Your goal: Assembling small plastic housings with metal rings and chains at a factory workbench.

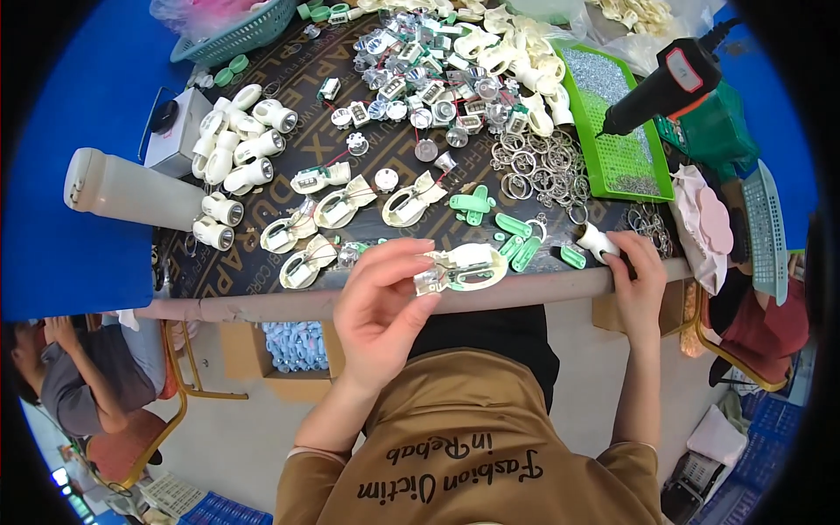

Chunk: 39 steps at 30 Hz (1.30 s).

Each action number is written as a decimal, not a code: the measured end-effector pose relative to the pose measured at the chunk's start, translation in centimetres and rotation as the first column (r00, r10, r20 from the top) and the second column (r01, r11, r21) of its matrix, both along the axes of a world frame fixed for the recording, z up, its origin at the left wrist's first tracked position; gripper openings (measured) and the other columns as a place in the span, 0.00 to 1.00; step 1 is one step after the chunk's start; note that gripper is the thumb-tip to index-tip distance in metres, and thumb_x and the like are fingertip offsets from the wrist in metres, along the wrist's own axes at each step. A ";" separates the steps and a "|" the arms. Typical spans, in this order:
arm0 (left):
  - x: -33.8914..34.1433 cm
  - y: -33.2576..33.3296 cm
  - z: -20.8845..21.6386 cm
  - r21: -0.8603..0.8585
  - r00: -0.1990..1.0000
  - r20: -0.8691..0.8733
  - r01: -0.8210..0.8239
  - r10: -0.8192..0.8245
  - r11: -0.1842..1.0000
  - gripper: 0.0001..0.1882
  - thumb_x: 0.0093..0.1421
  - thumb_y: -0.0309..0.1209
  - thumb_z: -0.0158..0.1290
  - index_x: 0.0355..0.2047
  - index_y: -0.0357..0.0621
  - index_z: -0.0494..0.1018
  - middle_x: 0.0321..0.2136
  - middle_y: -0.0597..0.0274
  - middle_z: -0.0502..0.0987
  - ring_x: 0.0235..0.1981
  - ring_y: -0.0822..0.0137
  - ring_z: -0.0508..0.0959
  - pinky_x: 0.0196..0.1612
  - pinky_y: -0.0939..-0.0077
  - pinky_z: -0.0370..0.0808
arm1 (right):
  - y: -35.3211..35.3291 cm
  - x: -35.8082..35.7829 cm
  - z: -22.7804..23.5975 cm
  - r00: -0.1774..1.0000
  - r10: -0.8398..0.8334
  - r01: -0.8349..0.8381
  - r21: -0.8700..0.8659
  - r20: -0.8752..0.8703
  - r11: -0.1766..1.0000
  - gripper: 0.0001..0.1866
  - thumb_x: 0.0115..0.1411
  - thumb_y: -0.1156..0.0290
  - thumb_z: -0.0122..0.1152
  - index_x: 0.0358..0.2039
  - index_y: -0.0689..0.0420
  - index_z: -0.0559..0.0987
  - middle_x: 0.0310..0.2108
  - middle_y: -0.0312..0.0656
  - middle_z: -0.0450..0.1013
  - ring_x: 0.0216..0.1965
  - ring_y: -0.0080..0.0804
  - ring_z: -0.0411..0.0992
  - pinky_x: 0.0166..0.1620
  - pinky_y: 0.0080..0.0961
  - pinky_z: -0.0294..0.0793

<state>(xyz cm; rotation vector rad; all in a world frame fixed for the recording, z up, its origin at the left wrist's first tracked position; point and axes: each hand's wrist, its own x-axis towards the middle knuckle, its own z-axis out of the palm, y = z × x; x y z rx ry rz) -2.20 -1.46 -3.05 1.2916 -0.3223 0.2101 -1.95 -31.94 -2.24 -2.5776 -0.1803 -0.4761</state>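
Observation:
My left hand (385,302) pinches a half-built small flashlight (472,267) between thumb and fingers, above the table's front edge. Its cream shell lies open, showing the inner parts and a green strip. Over at the right, my right hand (637,271) has its fingers round a cream flashlight shell (597,241), whose round opening faces away. Beside that shell lies a green switch piece (573,256). More green pieces (522,241) are loose between the two hands. Several half-filled shells (346,203) rest left of my left hand.
Lamp heads with circuit boards (429,79) are heaped at the back. Metal key rings (538,166) spread beside a green tray (612,157) of screws. Above it hangs a black electric screwdriver (661,83). Finished flashlights (249,144) and a white bottle (131,188) stand left. Other people sit at both sides.

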 end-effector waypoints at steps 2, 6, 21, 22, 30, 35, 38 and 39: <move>0.2 -0.6 0.7 -0.048 0.999 0.041 0.036 -0.034 0.998 0.20 0.50 0.14 0.51 0.45 0.33 0.65 0.47 0.50 0.65 0.47 0.64 0.69 0.47 0.75 0.69 | 0.6 0.2 0.5 0.998 -0.047 0.045 0.067 0.034 0.997 0.14 0.46 0.86 0.56 0.35 0.62 0.75 0.33 0.42 0.72 0.35 0.34 0.70 0.39 0.23 0.69; -0.1 -1.2 0.9 -0.090 0.992 0.067 0.116 -0.110 0.989 0.29 0.50 0.11 0.50 0.52 0.34 0.55 0.48 0.47 0.64 0.51 0.58 0.67 0.51 0.67 0.69 | 4.1 0.7 4.9 0.967 0.217 -0.248 0.302 0.133 0.920 0.12 0.42 0.83 0.59 0.31 0.62 0.77 0.32 0.45 0.74 0.35 0.36 0.72 0.37 0.24 0.70; -0.4 -1.1 1.4 -0.139 0.995 0.028 0.095 -0.092 0.986 0.32 0.48 0.10 0.52 0.52 0.35 0.53 0.48 0.46 0.65 0.51 0.55 0.68 0.50 0.65 0.70 | 11.1 3.5 7.5 0.778 0.592 -0.605 -0.004 0.208 0.796 0.12 0.39 0.74 0.63 0.29 0.57 0.79 0.30 0.40 0.74 0.28 0.35 0.71 0.30 0.27 0.66; -0.5 -1.1 1.3 -0.138 0.995 0.027 0.094 -0.092 0.986 0.32 0.48 0.10 0.52 0.52 0.35 0.53 0.48 0.46 0.65 0.51 0.55 0.68 0.50 0.65 0.70 | 11.1 3.6 7.5 0.776 0.594 -0.607 -0.002 0.211 0.795 0.12 0.39 0.74 0.63 0.29 0.57 0.79 0.30 0.40 0.74 0.27 0.35 0.71 0.30 0.27 0.66; -0.7 -1.1 1.7 -0.080 0.999 0.002 0.054 -0.054 0.995 0.26 0.48 0.13 0.54 0.48 0.34 0.62 0.47 0.48 0.66 0.49 0.57 0.70 0.50 0.67 0.70 | 11.1 3.8 7.2 0.754 0.619 -0.633 -0.008 0.218 0.774 0.13 0.38 0.74 0.61 0.30 0.57 0.80 0.30 0.41 0.74 0.28 0.35 0.71 0.30 0.27 0.65; -0.4 -0.6 2.0 0.289 0.993 0.107 -0.069 0.040 0.955 0.19 0.47 0.14 0.54 0.42 0.35 0.69 0.47 0.49 0.66 0.44 0.62 0.72 0.47 0.69 0.72 | 10.9 3.8 6.3 0.747 0.635 -0.646 -0.007 0.197 0.763 0.15 0.40 0.74 0.61 0.33 0.56 0.78 0.32 0.39 0.72 0.31 0.36 0.70 0.32 0.28 0.66; -0.4 -0.8 1.9 0.222 0.995 0.081 -0.071 0.054 0.972 0.17 0.48 0.14 0.54 0.41 0.35 0.70 0.47 0.50 0.65 0.43 0.63 0.72 0.44 0.72 0.72 | 11.5 3.4 5.9 0.765 0.629 -0.643 0.129 0.136 0.754 0.18 0.43 0.72 0.62 0.38 0.56 0.76 0.37 0.42 0.70 0.33 0.39 0.69 0.34 0.31 0.68; -0.4 -0.9 1.8 0.168 0.997 0.057 -0.066 0.057 0.984 0.17 0.48 0.15 0.54 0.40 0.35 0.70 0.47 0.51 0.65 0.43 0.64 0.72 0.43 0.73 0.72 | 11.5 3.0 5.8 0.769 0.636 -0.637 0.145 0.062 0.757 0.20 0.45 0.73 0.62 0.42 0.57 0.74 0.41 0.45 0.68 0.35 0.41 0.69 0.36 0.32 0.69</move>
